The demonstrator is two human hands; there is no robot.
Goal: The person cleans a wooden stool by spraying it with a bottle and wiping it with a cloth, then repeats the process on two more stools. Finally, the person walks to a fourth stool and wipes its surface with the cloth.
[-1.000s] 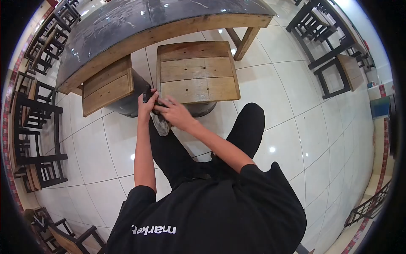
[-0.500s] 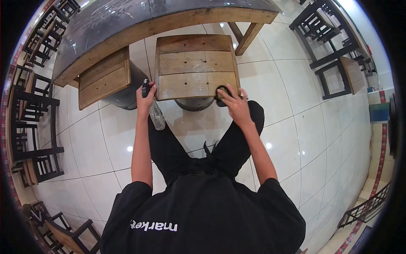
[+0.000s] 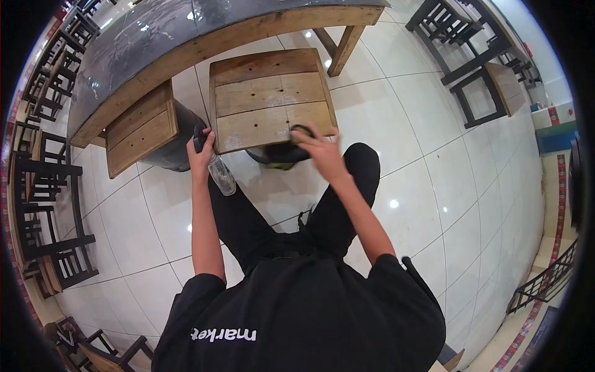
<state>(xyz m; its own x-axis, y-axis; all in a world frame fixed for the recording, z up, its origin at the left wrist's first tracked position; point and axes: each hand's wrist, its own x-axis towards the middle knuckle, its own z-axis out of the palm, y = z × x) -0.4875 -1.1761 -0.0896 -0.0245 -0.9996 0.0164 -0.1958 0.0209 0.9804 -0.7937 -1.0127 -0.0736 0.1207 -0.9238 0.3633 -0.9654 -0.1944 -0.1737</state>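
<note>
A square wooden stool top (image 3: pixel 266 93) made of planks stands before me, with pale wet smears on its surface. My right hand (image 3: pixel 322 152), slightly blurred, presses a dark, yellowish-green scrub sponge (image 3: pixel 301 131) on the near edge of the seat, right of its middle. At the seat's near left corner, my left hand (image 3: pixel 199 155) is closed around the black head of a spray bottle (image 3: pixel 222 177). The clear body of that bottle hangs down over my left thigh. Beneath the seat shows part of a dark rounded base (image 3: pixel 260 155).
A long dark-topped table (image 3: pixel 180 31) with a wooden edge lies beyond the stool. A second wooden stool (image 3: pixel 139 136) is close on the left, partly under the table. More chairs and tables (image 3: pixel 59 217) line the left side, with a chair (image 3: pixel 489 96) at the right.
My right hand has slid the sponge left along the seat's near edge. Pale smears now show more on the planks. My left hand keeps hold of the spray bottle; the whole view has shifted slightly.
</note>
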